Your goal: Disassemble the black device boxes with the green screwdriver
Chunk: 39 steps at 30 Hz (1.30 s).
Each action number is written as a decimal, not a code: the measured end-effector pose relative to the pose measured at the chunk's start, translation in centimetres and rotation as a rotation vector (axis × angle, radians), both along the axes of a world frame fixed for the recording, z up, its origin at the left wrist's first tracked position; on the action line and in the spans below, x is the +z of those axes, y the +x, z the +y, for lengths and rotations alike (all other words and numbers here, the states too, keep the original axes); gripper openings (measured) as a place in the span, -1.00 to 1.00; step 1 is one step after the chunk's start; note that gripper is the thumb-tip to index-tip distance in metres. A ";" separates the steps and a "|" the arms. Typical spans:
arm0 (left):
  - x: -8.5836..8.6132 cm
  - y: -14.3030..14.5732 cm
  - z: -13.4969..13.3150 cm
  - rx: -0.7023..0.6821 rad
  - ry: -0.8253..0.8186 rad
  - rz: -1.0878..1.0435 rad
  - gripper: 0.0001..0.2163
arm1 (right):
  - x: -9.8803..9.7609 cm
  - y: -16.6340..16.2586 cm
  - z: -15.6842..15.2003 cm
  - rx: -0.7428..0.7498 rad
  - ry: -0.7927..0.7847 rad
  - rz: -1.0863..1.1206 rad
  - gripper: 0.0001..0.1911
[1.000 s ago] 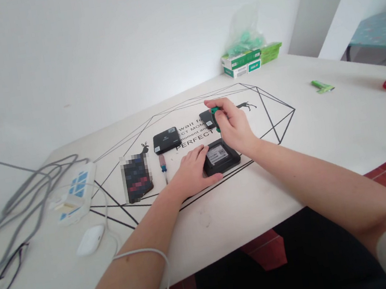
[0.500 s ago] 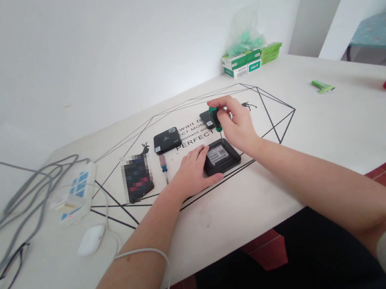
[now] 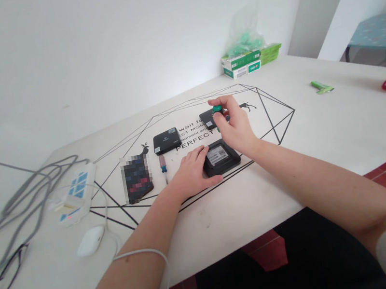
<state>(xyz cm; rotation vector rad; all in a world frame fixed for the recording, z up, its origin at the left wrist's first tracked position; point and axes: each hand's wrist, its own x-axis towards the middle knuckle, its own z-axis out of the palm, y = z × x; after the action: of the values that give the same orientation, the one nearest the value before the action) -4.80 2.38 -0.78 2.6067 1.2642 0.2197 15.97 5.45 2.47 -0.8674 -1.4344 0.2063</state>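
A square black box (image 3: 220,157) with a grey label lies upside down on the white table (image 3: 323,133). My left hand (image 3: 192,171) rests flat against its left side, fingers stretched out. My right hand (image 3: 234,125) is closed round a green-handled screwdriver (image 3: 216,110) held upright over the box's far right corner; its tip is hidden behind my fingers. Behind it lies a second small black box (image 3: 208,118), and a third black box (image 3: 166,140) lies further left.
A small blue-handled screwdriver (image 3: 163,167) and a blurred dark phone (image 3: 137,178) lie left of my left hand. A power strip (image 3: 75,193) with grey cables and a white mouse (image 3: 90,241) sit at the left. Green boxes (image 3: 242,63) stand at the back.
My right hand has turned on the green screwdriver, fingers shifting round the handle. The left hand and the box stay where they were.
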 end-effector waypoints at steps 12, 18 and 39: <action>-0.2 -0.1 0.2 -0.007 0.006 0.012 0.01 | 0.1 0.6 0.1 -0.045 0.067 -0.039 -0.68; -0.1 0.0 0.0 -0.005 0.005 0.007 -0.01 | 0.4 0.1 -0.6 0.027 -0.032 0.003 -0.83; 0.2 0.1 -0.1 -0.002 0.001 0.012 -0.02 | 0.4 0.5 0.2 -0.065 0.085 -0.055 -0.73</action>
<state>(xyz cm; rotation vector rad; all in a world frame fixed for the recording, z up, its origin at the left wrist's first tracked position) -4.74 2.32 -0.63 2.6139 1.2660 0.2050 16.47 5.63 2.90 -0.8539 -1.4534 0.0721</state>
